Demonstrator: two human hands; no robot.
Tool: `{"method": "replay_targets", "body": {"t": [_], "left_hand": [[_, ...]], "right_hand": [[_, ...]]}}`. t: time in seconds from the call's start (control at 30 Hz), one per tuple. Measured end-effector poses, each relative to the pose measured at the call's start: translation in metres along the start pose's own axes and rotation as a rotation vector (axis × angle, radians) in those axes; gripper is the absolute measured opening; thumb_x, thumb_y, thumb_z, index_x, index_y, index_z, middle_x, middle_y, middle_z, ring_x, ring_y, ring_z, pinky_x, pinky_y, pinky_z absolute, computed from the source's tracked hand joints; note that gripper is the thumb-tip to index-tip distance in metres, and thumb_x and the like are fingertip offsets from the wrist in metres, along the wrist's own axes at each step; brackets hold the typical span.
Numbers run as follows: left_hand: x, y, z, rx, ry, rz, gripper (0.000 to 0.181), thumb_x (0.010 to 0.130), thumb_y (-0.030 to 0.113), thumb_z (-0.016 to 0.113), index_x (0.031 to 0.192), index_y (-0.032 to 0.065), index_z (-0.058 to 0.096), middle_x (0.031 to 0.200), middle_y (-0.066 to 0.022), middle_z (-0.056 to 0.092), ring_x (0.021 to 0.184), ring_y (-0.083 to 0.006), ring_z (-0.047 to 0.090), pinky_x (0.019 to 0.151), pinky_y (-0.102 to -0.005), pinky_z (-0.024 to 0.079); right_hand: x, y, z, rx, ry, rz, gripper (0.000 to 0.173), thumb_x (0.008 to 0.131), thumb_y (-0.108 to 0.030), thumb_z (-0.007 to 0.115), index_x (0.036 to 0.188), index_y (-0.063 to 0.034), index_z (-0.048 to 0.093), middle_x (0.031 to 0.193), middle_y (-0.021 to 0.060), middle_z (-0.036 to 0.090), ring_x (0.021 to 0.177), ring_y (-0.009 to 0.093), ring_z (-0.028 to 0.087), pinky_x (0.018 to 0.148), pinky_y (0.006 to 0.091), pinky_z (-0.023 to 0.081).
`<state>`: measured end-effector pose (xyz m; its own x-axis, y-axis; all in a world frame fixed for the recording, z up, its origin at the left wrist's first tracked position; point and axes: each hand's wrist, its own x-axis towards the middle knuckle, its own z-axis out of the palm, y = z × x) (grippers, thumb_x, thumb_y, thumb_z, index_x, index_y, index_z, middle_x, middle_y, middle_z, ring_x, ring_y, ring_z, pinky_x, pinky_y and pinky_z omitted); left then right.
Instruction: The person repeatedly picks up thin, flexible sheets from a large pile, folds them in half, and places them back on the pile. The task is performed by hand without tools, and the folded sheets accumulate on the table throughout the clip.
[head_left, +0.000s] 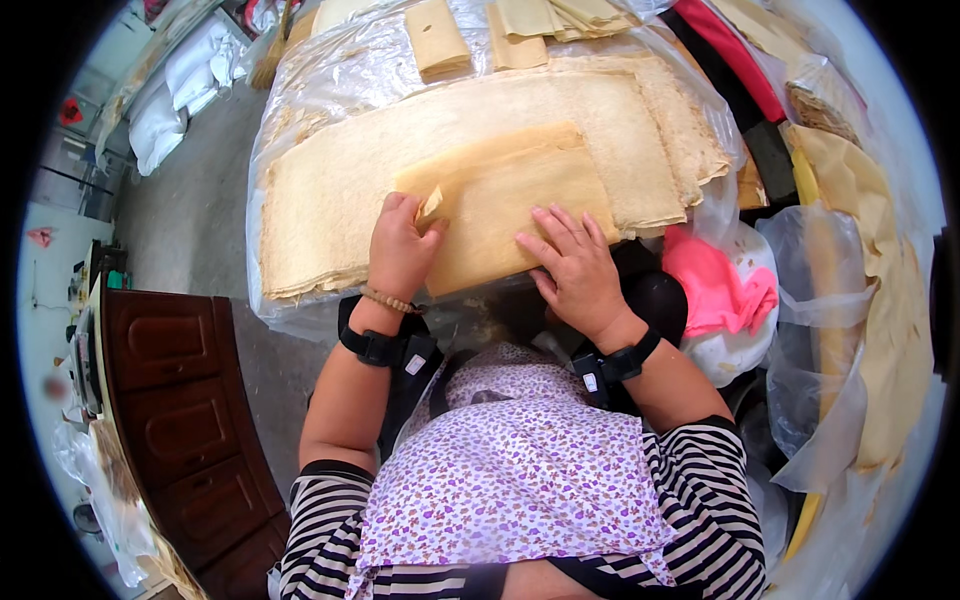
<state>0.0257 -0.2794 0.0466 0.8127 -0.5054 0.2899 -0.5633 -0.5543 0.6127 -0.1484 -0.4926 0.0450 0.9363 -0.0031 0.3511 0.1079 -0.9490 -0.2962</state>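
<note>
A thin, yellowish folded sheet (510, 199), possibly tofu skin, lies at an angle over the near edge of a stack of larger, paler sheets (330, 202). My left hand (405, 244) is at its left edge, with a small torn flap (431, 202) pinched between thumb and forefinger. Whether the flap is still joined to the sheet is hidden by the fingers. My right hand (574, 266) rests flat on the sheet's near right part, fingers spread and gripping nothing.
Clear plastic film (337, 90) covers the table under the stack. Smaller folded sheets (437, 37) lie at the far side. On my right are a pink cloth (716, 281) on a white round thing and a plastic bag (817, 270). A brown cabinet (176, 412) stands left.
</note>
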Motion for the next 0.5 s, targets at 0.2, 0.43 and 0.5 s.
{"method": "replay_targets", "body": {"t": [0.2, 0.43, 0.5], "left_hand": [[-0.014, 0.038, -0.010, 0.289, 0.176, 0.309, 0.073, 0.078, 0.020, 0.083, 0.143, 0.0063, 0.051, 0.142, -0.0175, 0.054, 0.134, -0.0381, 0.049, 0.111, -0.0460, 0.041], [-0.035, 0.037, -0.003, 0.496, -0.232, 0.459, 0.065, 0.079, 0.016, 0.076, 0.140, 0.0109, 0.055, 0.151, -0.0140, 0.050, 0.141, -0.0349, 0.045, 0.113, -0.0478, 0.039], [-0.029, 0.024, -0.016, 0.320, -0.197, 0.440, 0.048, 0.077, 0.007, 0.072, 0.125, 0.0093, 0.066, 0.131, -0.0131, 0.065, 0.126, -0.0347, 0.059, 0.103, -0.0440, 0.049]], "right_hand": [[0.003, 0.005, 0.005, -0.065, 0.060, 0.055, 0.056, 0.077, -0.008, 0.070, 0.132, -0.0161, 0.063, 0.146, 0.0112, 0.054, 0.132, 0.030, 0.051, 0.108, 0.0448, 0.041], [0.018, 0.021, -0.019, -0.038, 0.041, -0.040, 0.050, 0.072, -0.003, 0.069, 0.121, -0.0128, 0.069, 0.132, 0.0095, 0.063, 0.123, 0.034, 0.057, 0.103, 0.0463, 0.047], [0.022, 0.035, -0.032, -0.003, 0.051, -0.141, 0.045, 0.072, -0.002, 0.068, 0.115, -0.0115, 0.071, 0.125, 0.0090, 0.067, 0.122, 0.034, 0.059, 0.104, 0.0465, 0.047]]}}
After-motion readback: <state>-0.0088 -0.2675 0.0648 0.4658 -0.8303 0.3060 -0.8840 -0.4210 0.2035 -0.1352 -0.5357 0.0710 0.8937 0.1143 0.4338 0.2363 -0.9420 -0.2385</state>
